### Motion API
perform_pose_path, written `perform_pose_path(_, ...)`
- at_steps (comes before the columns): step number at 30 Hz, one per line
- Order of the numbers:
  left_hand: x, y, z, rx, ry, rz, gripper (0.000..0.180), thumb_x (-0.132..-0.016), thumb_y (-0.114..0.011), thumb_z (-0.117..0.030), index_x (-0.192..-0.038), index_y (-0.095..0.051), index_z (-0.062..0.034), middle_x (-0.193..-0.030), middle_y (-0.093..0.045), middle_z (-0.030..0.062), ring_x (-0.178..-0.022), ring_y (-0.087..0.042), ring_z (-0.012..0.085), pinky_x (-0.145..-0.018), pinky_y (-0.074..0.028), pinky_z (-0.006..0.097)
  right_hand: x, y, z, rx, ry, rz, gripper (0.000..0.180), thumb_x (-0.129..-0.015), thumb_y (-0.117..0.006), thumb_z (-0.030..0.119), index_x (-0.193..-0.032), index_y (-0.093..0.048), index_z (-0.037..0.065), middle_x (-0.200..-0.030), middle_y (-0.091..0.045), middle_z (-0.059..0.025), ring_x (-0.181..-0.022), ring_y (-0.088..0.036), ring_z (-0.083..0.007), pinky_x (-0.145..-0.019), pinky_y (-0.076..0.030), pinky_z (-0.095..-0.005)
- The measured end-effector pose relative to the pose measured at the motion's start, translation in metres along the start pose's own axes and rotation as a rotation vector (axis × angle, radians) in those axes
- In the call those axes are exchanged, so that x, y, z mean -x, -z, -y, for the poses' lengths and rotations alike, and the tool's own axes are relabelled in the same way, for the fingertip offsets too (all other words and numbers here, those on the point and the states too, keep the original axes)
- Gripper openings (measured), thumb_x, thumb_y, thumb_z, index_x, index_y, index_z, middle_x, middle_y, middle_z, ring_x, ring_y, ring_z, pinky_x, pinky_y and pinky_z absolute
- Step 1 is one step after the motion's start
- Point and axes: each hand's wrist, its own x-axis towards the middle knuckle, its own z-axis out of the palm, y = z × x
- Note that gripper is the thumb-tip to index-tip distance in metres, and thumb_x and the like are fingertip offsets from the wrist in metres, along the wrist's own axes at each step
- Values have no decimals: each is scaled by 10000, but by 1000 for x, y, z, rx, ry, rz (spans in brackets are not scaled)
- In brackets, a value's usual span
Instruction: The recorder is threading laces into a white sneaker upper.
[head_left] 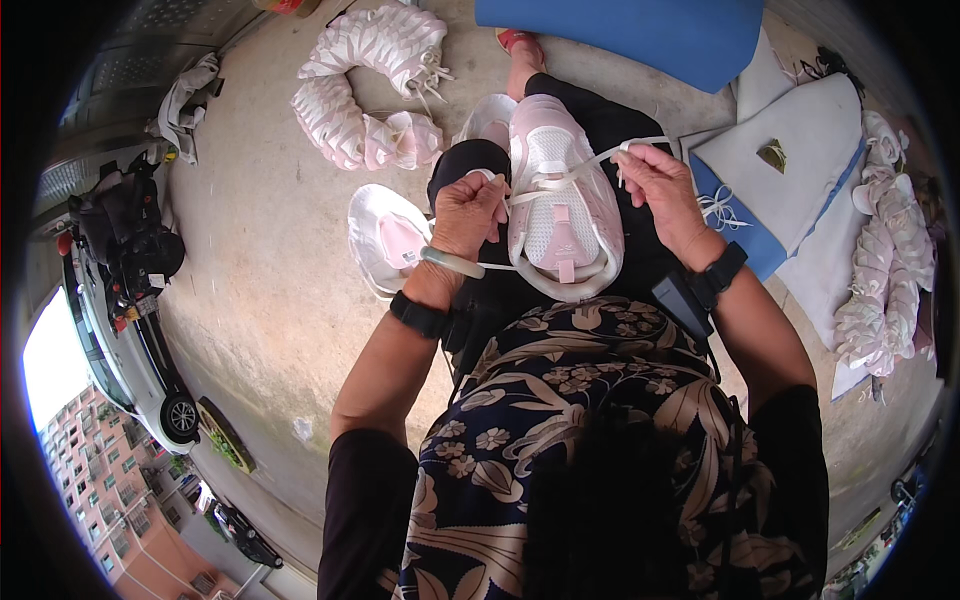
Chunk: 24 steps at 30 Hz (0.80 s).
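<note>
A pink-and-white shoe upper (563, 240) lies across my lap with its toe part pointing away from me. White shoelace (590, 165) crosses its eyelet area and runs out to both sides. At the upper's left edge, my left hand (467, 215) is closed in a pinch on the lace. My right hand (662, 190), held just off the right side, pinches the other length of lace between thumb and fingertips. A pale bangle and a black wrist strap circle my left wrist. Another pink-and-white upper (385, 240) rests left of my knee.
A curved row of nested uppers (345, 115) lies on the concrete floor ahead-left; another row (893, 250) is at far right. White-and-blue sheets (790, 150) lie on the right, with a white lace bundle (722, 208). Far left stand a black scooter (130, 235) and a car (115, 340).
</note>
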Motion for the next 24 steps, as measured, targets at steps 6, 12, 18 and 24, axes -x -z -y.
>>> perform_pose_path(6,13,-10,12,144,-101,-103,147,-878,-557,-147,-817,-610,-23,-596,-571,19,-408,-455,63,-380,-368,190,12,-17,-5,-32,55,-1,105,-840,-612,120,-898,-619,34,-711,-573,6,-577,-486,-42,-496,-399,-187)
perform_pose_path(12,16,-5,16,232,-124,-51,92,-859,-571,-95,-832,-619,-22,-635,-604,36,-435,-478,68,-410,-388,189,9,-24,-8,78,114,22,76,-822,-619,74,-861,-610,10,-661,-557,22,-578,-495,-27,-508,-406,-176)
perform_pose_path(18,26,-2,12,91,-66,-56,76,-851,-578,-95,-825,-620,-37,-630,-599,28,-432,-470,59,-397,-362,177,8,-27,-9,97,182,-10,55,-818,-608,40,-850,-606,-5,-651,-557,17,-577,-489,-25,-523,-413,-179)
perform_pose_path(24,22,-5,23,-182,-256,-98,80,-833,-577,-62,-761,-581,-27,-592,-536,-8,-507,-461,72,-471,-389,223,3,-28,-16,125,226,-37,57,-813,-608,29,-853,-594,-9,-644,-542,24,-567,-473,-27,-526,-408,-185)
